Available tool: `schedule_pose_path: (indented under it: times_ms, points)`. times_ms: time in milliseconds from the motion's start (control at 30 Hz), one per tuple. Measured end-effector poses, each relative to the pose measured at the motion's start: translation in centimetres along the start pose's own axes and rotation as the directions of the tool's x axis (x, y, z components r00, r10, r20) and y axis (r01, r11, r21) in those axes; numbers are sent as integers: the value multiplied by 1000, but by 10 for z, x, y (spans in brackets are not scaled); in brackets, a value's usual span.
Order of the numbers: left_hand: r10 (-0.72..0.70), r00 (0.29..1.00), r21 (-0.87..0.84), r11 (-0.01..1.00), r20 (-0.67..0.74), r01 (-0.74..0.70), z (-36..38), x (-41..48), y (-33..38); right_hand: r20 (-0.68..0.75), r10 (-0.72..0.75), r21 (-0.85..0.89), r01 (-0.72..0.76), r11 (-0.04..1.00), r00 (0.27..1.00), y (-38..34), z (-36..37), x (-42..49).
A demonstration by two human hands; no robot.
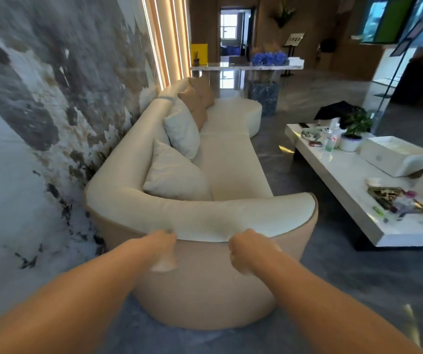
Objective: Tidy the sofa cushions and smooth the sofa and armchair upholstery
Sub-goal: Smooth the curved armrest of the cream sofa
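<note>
A long cream sofa [230, 159] runs away from me along the left wall. Its curved near armrest [230, 213] has a cream top cover over a tan outer side. My left hand [163, 249] and my right hand [246, 251] both pinch the lower edge of that cream cover, pulling it down over the tan side. Two white cushions [177, 175] [183, 129] lean on the backrest, with tan cushions [200, 98] farther back.
A white low table [353, 190] stands to the right, carrying a potted plant [353, 131], a bottle, a white box [394, 154] and small clutter. A marble-patterned wall [39, 123] is close on the left. Grey floor lies between sofa and table.
</note>
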State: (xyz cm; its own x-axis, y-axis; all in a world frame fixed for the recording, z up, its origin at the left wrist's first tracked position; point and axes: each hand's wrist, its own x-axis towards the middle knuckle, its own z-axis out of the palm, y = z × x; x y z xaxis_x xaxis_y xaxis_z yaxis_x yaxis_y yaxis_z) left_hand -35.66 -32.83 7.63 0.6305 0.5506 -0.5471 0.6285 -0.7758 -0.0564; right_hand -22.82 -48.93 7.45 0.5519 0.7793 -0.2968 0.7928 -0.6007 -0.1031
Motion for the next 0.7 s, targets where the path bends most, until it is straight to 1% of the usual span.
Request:
schedule_pose_path:
  times_ms: [67, 133, 167, 300, 367, 467, 567, 700]
  points:
    - [113, 994, 97, 989, -7, -111, -18, -40, 22, -18, -28, -62, 27, 998, 999, -11, -34, -29]
    - [151, 986, 183, 974, -69, -136, -42, -83, 41, -11, -11, -51, 11, 999, 1000, -22, -70, -59]
    - [160, 983, 208, 968, -86, -139, -54, -107, 50, 24, 8, -36, -7, 999, 1000, -27, -87, -78]
    - [195, 968, 253, 956, -157, -152, -103, -200, 71, 177, 76, -31, -71, 997, 981, -35, -155, -170]
    - [199, 964, 242, 958, -174, -154, -124, -247, 76, 207, 111, -32, -107, 994, 972, -36, -183, -223]
    - [237, 951, 271, 946, -201, -178, -150, -309, 89, 208, 141, -14, -141, 990, 968, -38, -214, -294]
    - [302, 940, 278, 927, -161, -250, -157, -352, 114, 240, 204, 43, -220, 975, 949, -30, -230, -352]
    - [373, 926, 290, 894, -57, -342, -137, -381, 171, 255, 303, 54, -326, 944, 918, 10, -225, -419]
